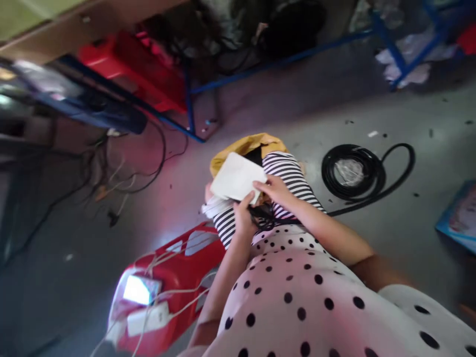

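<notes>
A flat white rectangular device [238, 177] sits tilted over my lap, above striped trousers. My right hand [274, 191] grips its near right edge with thumb and fingers. My left hand [243, 214] holds its lower edge from below, fingers closed around it and around a bundle of black cable [262, 218] lying on my lap. A yellow bag [245, 146] lies just beyond the device, partly hidden by it.
A red plastic stool [163, 297] with a lit phone, a white adapter and white cords stands at my left. A coiled black hose [353, 171] lies on the grey floor at right. Blue metal frames, red crates and tangled wires fill the back.
</notes>
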`<act>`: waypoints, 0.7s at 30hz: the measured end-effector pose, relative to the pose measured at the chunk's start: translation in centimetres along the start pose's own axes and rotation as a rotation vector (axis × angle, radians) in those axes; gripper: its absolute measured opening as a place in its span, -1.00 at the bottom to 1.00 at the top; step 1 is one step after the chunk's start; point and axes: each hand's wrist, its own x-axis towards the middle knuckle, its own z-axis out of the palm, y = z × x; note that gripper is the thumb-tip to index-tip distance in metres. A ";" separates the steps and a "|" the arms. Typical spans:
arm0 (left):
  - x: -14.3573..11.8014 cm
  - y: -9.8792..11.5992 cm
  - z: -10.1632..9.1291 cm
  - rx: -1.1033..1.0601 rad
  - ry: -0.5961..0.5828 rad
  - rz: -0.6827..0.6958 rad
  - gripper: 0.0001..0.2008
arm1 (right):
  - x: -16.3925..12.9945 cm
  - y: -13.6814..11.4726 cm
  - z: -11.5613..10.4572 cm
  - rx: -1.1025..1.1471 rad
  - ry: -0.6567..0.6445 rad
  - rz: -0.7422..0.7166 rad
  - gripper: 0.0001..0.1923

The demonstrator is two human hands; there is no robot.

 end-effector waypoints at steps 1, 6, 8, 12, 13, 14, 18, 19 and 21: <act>0.0 -0.2 0.5 -0.056 0.030 0.046 -0.61 | 0.4 -0.2 -0.5 -0.039 0.050 -0.028 -0.41; 0.2 -0.6 1.4 -0.137 -0.089 0.103 -0.58 | 0.6 -1.2 -3.3 -0.229 0.243 -0.209 -0.50; 0.4 -0.7 0.9 -0.120 -0.097 0.119 -0.65 | -0.1 -1.7 -4.6 -0.319 0.262 -0.268 -0.55; 1.0 -0.5 0.3 -0.156 0.028 0.042 -0.62 | -2.1 -3.3 -6.7 -0.523 0.156 -0.487 -0.74; 1.0 -0.4 0.3 -0.168 0.053 0.005 -0.57 | -2.7 -3.6 -7.0 -0.563 0.141 -0.553 -0.78; 0.9 -0.2 0.3 -0.175 0.054 -0.029 -0.52 | -3.2 -3.9 -7.2 -0.594 0.142 -0.606 -0.80; -0.1 0.7 0.8 -0.162 -0.100 -0.095 -0.38 | -4.9 -4.3 -7.1 -0.655 0.238 -0.671 -0.86; -0.4 0.9 0.9 -0.154 -0.125 -0.098 -0.38 | -5.2 -4.2 -7.0 -0.655 0.252 -0.674 -0.86; -1.0 1.3 1.2 -0.126 -0.150 -0.089 -0.42 | -5.6 -4.2 -6.8 -0.641 0.259 -0.688 -0.85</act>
